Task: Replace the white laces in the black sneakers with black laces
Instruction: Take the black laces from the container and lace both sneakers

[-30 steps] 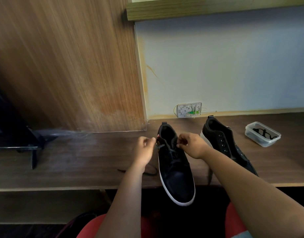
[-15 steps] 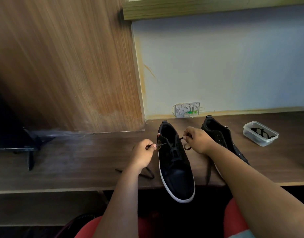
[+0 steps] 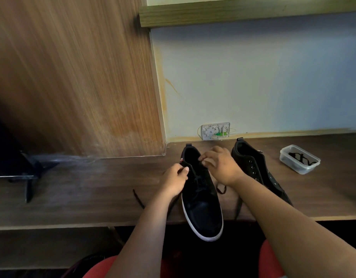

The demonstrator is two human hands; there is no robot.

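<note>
At table (image 3: 92, 197) centre, your left hand (image 3: 174, 180) and right hand (image 3: 219, 165) pinch the black lace (image 3: 221, 189) at the near sneaker's (image 3: 201, 199) collar; second sneaker (image 3: 257, 169) at 3 o'clock.

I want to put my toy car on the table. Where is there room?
The biggest bare stretch of table lies between the black stand and the loose lace end. Another bare patch sits right of the plastic box. It is crowded in the middle, where both hands work at the laced sneaker beside the second sneaker.
</note>
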